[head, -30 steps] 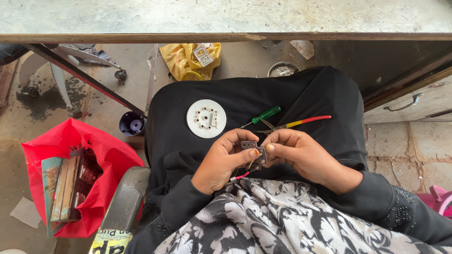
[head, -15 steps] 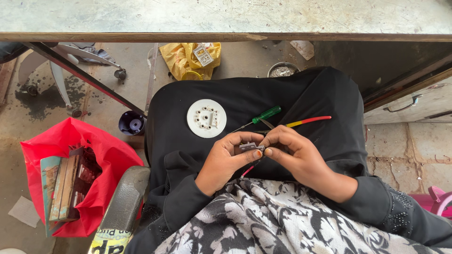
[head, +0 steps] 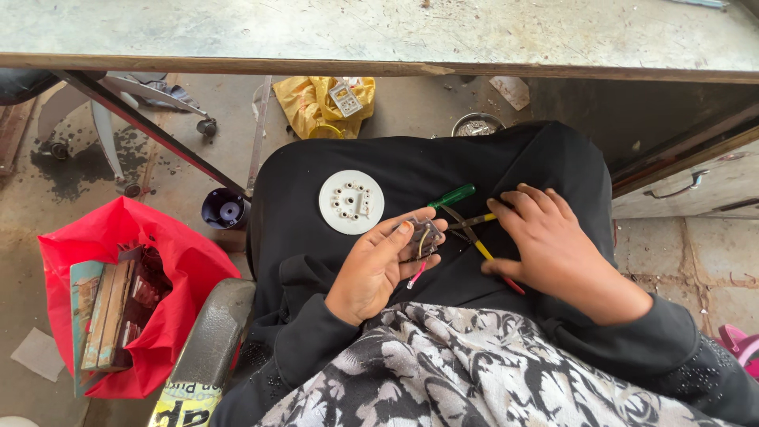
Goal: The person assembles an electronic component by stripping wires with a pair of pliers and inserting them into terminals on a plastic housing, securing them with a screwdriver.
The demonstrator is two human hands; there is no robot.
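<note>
I sit with black cloth over my lap. My left hand (head: 378, 265) holds a small grey electrical part (head: 420, 239) with thin pink and yellow wires hanging from it. My right hand (head: 553, 241) lies flat on the lap to the right, fingers on the yellow-and-red handles of a pair of pliers (head: 477, 237) that lie open on the cloth. A green-handled screwdriver (head: 452, 195) lies just above the pliers. A round white plastic plate with several holes (head: 352, 202) rests on the lap to the left.
A worn table edge (head: 379, 63) runs across the top. On the floor lie a red bag of books (head: 118, 292), a dark blue cup (head: 224, 209), a yellow bag (head: 320, 103), a small metal bowl (head: 477, 125) and chair legs. Drawers (head: 688, 186) stand at right.
My right hand has left the small part and moved right onto the pliers on the lap. The left hand now holds the part alone.
</note>
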